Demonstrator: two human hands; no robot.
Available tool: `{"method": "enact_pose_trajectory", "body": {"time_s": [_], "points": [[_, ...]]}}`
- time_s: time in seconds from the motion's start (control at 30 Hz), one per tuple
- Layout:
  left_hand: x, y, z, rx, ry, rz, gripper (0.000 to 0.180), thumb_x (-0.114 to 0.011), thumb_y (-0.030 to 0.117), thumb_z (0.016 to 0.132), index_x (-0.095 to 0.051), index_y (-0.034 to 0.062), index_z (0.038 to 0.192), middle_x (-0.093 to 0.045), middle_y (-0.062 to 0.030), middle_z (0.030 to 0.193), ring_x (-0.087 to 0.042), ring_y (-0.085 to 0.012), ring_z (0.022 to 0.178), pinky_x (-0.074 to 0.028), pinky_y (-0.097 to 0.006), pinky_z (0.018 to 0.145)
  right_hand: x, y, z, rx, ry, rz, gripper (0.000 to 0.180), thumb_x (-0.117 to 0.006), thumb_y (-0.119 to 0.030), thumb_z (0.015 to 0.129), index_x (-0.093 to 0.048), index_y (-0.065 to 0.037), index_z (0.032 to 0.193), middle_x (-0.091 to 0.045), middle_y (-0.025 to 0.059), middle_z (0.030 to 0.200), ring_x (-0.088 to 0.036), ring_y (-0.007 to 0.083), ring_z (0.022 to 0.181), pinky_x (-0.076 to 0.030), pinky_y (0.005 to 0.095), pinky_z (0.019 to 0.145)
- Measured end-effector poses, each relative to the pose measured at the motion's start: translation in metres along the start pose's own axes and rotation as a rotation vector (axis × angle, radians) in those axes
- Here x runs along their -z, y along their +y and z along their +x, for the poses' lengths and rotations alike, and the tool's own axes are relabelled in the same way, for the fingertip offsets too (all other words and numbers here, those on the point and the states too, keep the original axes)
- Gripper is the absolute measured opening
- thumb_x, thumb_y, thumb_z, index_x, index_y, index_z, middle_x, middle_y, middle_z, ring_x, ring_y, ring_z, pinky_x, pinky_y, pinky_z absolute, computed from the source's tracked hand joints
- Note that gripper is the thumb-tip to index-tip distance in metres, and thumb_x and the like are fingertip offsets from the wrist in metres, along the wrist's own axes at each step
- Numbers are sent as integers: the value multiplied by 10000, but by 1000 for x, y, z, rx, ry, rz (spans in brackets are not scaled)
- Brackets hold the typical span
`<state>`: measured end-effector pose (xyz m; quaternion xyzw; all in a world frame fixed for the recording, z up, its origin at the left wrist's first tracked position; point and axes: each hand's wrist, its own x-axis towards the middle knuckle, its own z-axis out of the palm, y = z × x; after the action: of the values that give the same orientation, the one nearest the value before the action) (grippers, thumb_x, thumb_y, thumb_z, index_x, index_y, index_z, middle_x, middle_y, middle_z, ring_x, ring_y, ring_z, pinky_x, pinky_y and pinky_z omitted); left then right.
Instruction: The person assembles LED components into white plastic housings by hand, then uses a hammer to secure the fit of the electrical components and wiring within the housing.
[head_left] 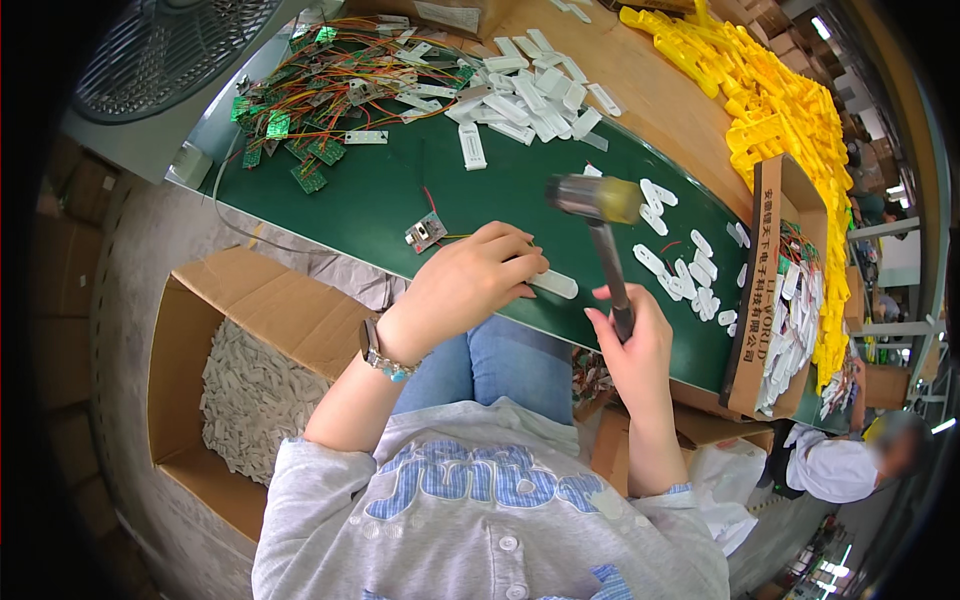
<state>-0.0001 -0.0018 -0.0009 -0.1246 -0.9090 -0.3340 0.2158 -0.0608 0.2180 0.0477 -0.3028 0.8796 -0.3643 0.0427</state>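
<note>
- The right hand (640, 332) has its fingers wrapped around the handle of a mallet (607, 248), whose yellow-tipped head is raised above the tabletop, apart from the work.
- The left hand (478, 268) grasps one end of a white plastic casing (557, 285); its fingertips curl over that end, and their undersides are hidden. The casing's other end sticks out toward the right hand, near the front edge of the green tabletop (370, 207).
- A small circuit board (427, 232) lies just beyond the left wrist, with a red wire and a yellow one; the yellow one runs toward the left hand, and where it ends cannot be told.
- A blow landing off-line could hit the left fingers, because they sit so close to the exposed casing.
- Too hard a strike could crack the thin-looking shell or mark its face.
- If the left grip is loose, the casing could skid off the nearby edge.
- A wire caught in the seam could get pinched, should the yellow one lead inside.
- Loose white casings (703, 262) on the right could be knocked about by a wide swing.
</note>
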Motion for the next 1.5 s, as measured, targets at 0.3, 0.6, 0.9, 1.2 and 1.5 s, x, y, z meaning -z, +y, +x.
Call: {"method": "enact_pose_trajectory", "body": {"time_s": [0.3, 0.6, 0.9, 1.2, 1.5], "points": [[1, 2, 0, 2, -4, -9, 313, -772, 139, 727, -645, 89, 1009, -650, -42, 1068, -591, -254, 1102, -546, -374, 885, -17, 5, 26, 65, -55, -147, 310, -800, -114, 755, -613, -7, 979, -638, 132, 857, -628, 320, 778, -497, 408, 701], [2, 1, 0, -1, 3, 26, 309, -768, 160, 728, -648, 100, 1007, -653, -22, 1072, -593, -243, 1100, -554, -367, 855, -21, 3, 29, 44, -55, -144, 239, -801, -98, 737, -614, -33, 870, -625, 97, 774, -621, 293, 742, -484, 411, 653], [1, 2, 0, -12, 11, 35, 285, -767, 163, 727, -656, 105, 983, -652, -22, 1070, -594, -239, 1094, -558, -362, 839, -20, 0, 30, 59, -58, -178, 240, -797, -89, 737, -601, -28, 860, -618, 103, 772, -617, 302, 744, -484, 414, 645], [3, 5, 1, -32, 8, 63, 263, -761, 155, 738, -663, 125, 980, -646, -24, 1067, -594, -237, 1085, -565, -355, 821, -21, 6, 29, 110, -48, -201, 250, -789, -79, 746, -581, -22, 873, -605, 106, 782, -613, 311, 769, -485, 421, 663], [1, 2, 0, -44, 12, 65, 251, -758, 144, 757, -664, 115, 987, -650, -20, 1074, -600, -240, 1088, -561, -357, 820, 28, 15, -22, -194, -109, -88, 247, -737, -137, 865, -562, 9, 960, -624, 154, 789, -621, 325, 670, -482, 388, 617]]}}
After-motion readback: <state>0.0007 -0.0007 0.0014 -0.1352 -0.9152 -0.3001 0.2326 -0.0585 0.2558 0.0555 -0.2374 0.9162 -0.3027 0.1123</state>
